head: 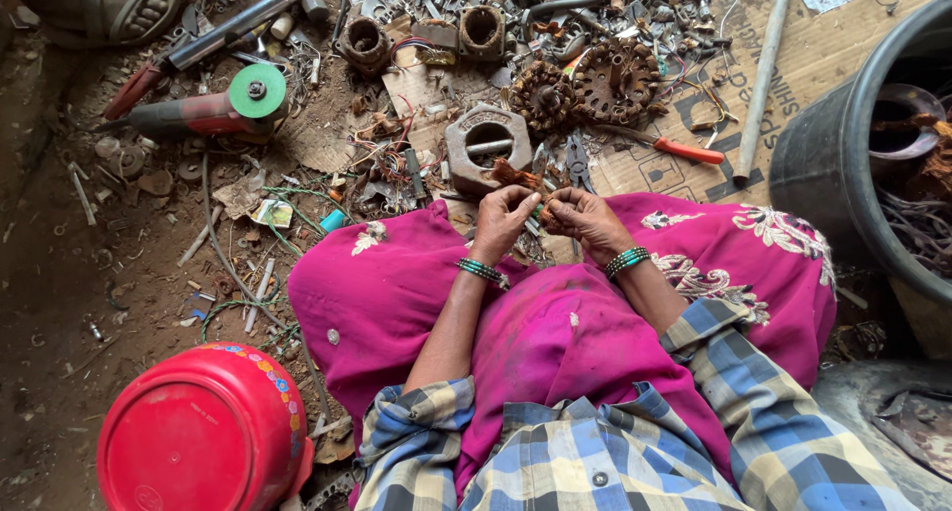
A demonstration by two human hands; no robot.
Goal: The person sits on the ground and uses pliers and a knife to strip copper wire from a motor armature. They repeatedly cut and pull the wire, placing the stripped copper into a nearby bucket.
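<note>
I sit on the ground with bright pink cloth [416,303] over my knees. My left hand [503,220] and my right hand [583,219] meet just above my lap, both closed on a small tangle of copper wire [543,212] held between the fingertips. Green bangles circle both wrists. A loose clump of copper wire [516,176] lies just beyond the hands. Right in front of them sits a grey metal motor housing [486,146] with a round hole.
A red angle grinder with a green disc [223,110] lies at upper left. Two copper-wound motor cores [585,87], an orange-handled tool [684,151] and scattered scrap cover the cardboard [823,55]. A black tub [853,164] stands right, an overturned red bowl [203,432] lower left.
</note>
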